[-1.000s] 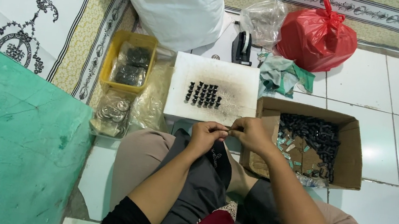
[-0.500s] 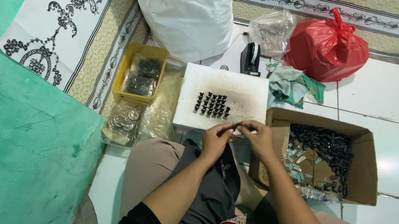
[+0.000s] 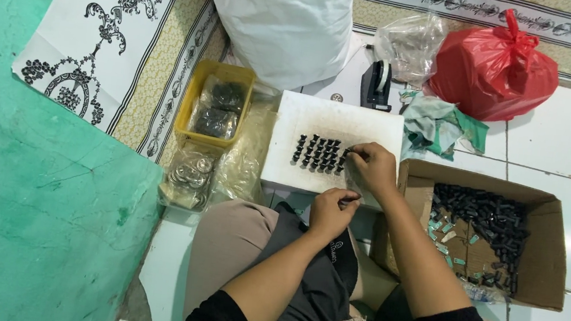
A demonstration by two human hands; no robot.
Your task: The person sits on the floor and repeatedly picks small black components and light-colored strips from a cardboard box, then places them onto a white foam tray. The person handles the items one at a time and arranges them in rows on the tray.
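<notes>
Your right hand [image 3: 370, 169] rests on the white foam block [image 3: 332, 126], fingers curled together and fingertips pinched at the right end of the cluster of small black parts [image 3: 318, 153]; whether a part sits in the pinch you cannot tell from here. Those parts stand upright on the block, long axes vertical, set in short rows running left to right. Your left hand [image 3: 332, 212] hovers just below the block over your lap, fingers closed around something small that stays hidden. A cardboard box [image 3: 549, 234] of loose black pieces lies just right of your right forearm, and a yellow tray [image 3: 192, 103] sits left of the block
</notes>
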